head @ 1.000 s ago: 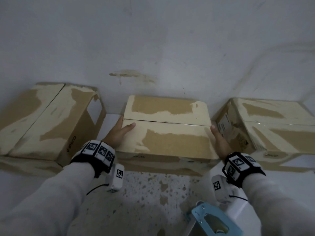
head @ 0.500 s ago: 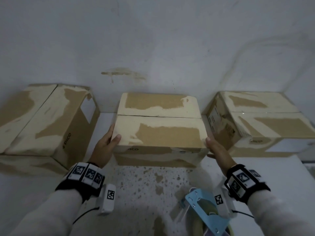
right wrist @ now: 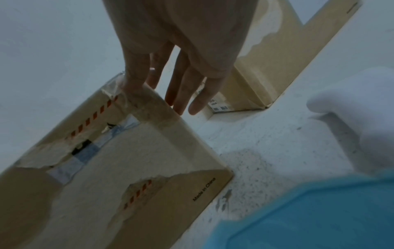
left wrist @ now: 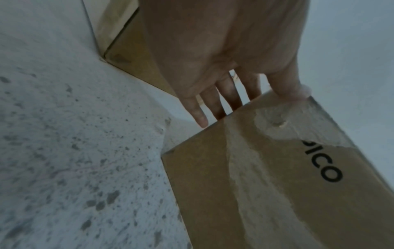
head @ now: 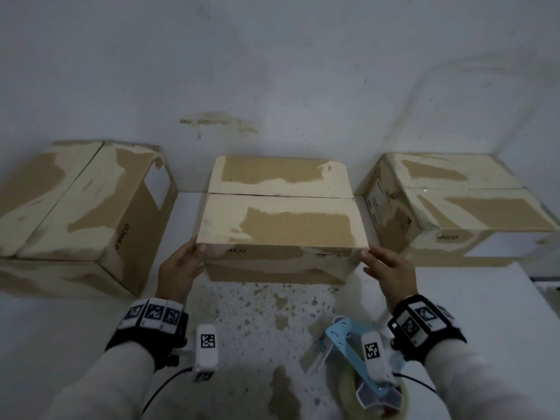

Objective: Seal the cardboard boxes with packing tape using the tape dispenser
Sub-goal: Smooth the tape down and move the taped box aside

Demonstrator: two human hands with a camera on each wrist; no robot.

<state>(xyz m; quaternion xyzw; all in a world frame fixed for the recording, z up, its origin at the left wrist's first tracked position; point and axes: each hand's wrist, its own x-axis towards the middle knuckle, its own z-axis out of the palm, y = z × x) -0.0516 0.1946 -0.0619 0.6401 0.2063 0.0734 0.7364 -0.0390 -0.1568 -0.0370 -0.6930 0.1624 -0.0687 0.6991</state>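
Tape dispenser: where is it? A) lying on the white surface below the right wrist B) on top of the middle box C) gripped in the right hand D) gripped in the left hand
A: the blue tape dispenser lies on the white surface under the right wrist; the left hand and right hand both touch the middle box.

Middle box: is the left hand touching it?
Touching. Left wrist view shows the left hand with thumb pressed on the middle box at its top corner, fingers behind its side.

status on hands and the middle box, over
Fingers straight, left hand and right hand pressed on ends of middle box. Flaps closed. Nothing in the way; tape dispenser lies untouched by right wrist.
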